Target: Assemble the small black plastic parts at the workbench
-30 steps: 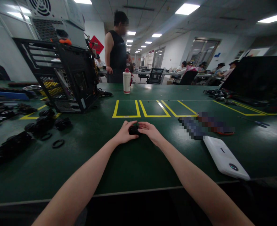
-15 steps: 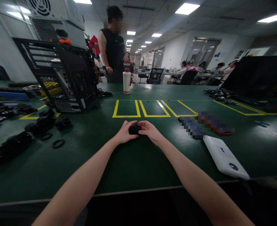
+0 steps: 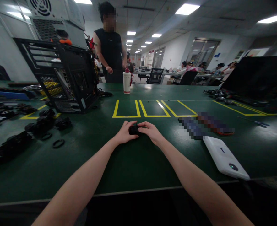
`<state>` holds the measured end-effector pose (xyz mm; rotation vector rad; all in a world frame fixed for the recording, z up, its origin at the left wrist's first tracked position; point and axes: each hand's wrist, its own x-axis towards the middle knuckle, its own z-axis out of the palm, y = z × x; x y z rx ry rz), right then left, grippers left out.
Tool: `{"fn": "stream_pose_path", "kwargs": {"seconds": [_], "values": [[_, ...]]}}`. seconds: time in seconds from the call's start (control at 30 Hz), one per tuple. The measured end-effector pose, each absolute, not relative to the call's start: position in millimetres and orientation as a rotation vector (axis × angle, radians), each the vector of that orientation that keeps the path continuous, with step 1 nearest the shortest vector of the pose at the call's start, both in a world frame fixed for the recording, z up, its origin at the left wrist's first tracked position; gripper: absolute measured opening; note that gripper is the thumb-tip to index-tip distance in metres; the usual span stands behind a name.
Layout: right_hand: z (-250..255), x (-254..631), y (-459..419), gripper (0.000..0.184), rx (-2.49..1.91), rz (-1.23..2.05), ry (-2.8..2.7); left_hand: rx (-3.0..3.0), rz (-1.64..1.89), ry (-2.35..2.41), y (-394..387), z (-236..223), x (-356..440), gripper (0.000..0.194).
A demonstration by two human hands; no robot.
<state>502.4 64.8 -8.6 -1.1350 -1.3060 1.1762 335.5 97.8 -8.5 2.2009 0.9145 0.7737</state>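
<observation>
Just in front of the yellow taped boxes, my left hand (image 3: 124,133) is closed round a small black part (image 3: 133,130), thumb below and fingers above. It looks cylindrical, with a thin upright piece at its right end, but its exact kind is too dark to tell. My right hand (image 3: 150,131) pinches at the right side of the same part, its fingertips and thumb drawn together. To the left lie a black ring (image 3: 58,147), a smaller ring, and several black parts (image 3: 13,142) like camera or lens pieces in a row.
An open black computer case (image 3: 70,78) stands at left. A white bottle (image 3: 127,83) is farther back, near a standing person (image 3: 111,47). At right are a white phone-like device (image 3: 223,157), two blurred-out devices, a screwdriver-like tool (image 3: 261,124), and a large black panel (image 3: 258,78).
My right fingers have closed in and straightened at the part's right side, showing more of it. My left hand stays put. The standing person has shifted left and turned.
</observation>
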Motion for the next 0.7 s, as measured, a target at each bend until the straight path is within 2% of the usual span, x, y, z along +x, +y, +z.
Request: {"fn": "stream_pose_path", "kwargs": {"seconds": [0.27, 0.47, 0.7], "values": [[-8.0, 500.6, 63.1, 0.049, -1.044, 1.273, -1.281, 2.199, 0.794, 0.902, 101.6, -13.3, 336.6, 0.069], [-13.3, 500.5, 68.5, 0.028, -1.147, 1.181, -1.238, 2.183, 0.779, 0.898, 99.9, -11.1, 334.9, 0.069], [-10.5, 500.2, 67.4, 0.038, -1.055, 1.186, -1.234, 2.189, 0.788, 0.905, 99.3, -11.2, 336.1, 0.069]]}}
